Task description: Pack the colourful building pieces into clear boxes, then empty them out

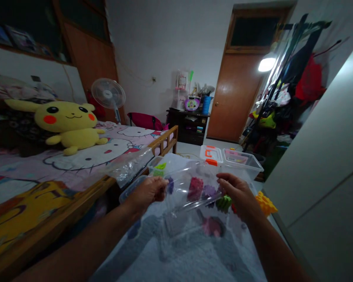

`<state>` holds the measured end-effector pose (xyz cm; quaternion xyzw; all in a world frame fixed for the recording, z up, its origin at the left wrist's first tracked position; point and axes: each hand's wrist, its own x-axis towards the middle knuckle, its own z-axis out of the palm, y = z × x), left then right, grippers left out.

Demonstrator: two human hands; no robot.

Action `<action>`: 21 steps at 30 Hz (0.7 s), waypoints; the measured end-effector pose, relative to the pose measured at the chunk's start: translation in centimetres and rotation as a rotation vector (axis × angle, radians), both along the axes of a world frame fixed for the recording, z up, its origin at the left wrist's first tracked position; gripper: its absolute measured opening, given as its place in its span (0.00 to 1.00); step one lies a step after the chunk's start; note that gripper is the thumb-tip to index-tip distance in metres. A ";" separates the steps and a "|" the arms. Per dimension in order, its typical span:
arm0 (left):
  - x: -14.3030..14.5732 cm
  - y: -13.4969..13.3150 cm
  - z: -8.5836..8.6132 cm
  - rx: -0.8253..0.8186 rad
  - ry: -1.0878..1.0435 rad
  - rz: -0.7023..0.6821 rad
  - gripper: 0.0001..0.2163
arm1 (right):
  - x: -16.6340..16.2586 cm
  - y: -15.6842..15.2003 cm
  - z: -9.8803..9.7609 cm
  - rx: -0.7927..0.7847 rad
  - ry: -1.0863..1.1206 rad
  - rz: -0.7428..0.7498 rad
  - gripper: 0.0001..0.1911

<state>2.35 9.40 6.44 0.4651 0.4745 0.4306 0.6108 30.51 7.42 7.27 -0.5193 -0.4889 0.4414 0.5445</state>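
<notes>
My left hand (pixel 153 188) and my right hand (pixel 237 192) are raised over a white-covered table (pixel 191 262), both closed in a pinch. Stretched between them is a piece of clear plastic packaging (pixel 181 201); whether it is a bag or a thin tray I cannot tell. Through and around it show a red block-shaped toy (pixel 195 188), a purple toy (pixel 209 192) and a green ridged toy (pixel 224 203). A pink round piece (pixel 212 227) lies nearer me. Beyond my right wrist sits a yellow-orange bumpy toy (pixel 265 203).
At the table's far side stand a clear box (pixel 245 160) and a white lid with orange clips (pixel 211 154). A small tub with green pieces (pixel 159 168) is at the left. The wooden bed rail (pixel 85 207) borders the left side, a white cabinet (pixel 326 164) the right.
</notes>
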 end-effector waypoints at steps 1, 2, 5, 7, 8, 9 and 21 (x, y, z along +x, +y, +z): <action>-0.1 -0.9 -0.5 -0.029 0.005 -0.011 0.15 | -0.1 -1.0 -0.2 -0.022 -0.034 0.018 0.20; -0.1 -1.9 -1.0 -0.061 0.004 -0.015 0.15 | -0.1 -2.0 -0.4 -0.037 -0.060 0.034 0.20; 0.1 -4.6 -2.7 -0.152 -0.021 0.003 0.17 | 0.0 -4.9 -1.7 -0.073 -0.123 0.044 0.18; 0.5 -6.2 -4.0 -0.168 -0.046 0.038 0.17 | 0.4 -6.5 -3.1 -0.109 -0.162 0.044 0.19; 0.8 -6.9 -4.7 -0.167 -0.059 0.060 0.17 | 0.7 -7.1 -4.0 -0.129 -0.183 0.051 0.19; 1.0 -7.5 -5.3 -0.165 -0.071 0.084 0.16 | 1.0 -7.6 -4.8 -0.144 -0.209 0.056 0.20; 2.2 -9.2 -8.6 0.150 0.316 0.299 0.17 | 1.5 -8.2 -10.9 -0.069 -0.258 -0.013 0.19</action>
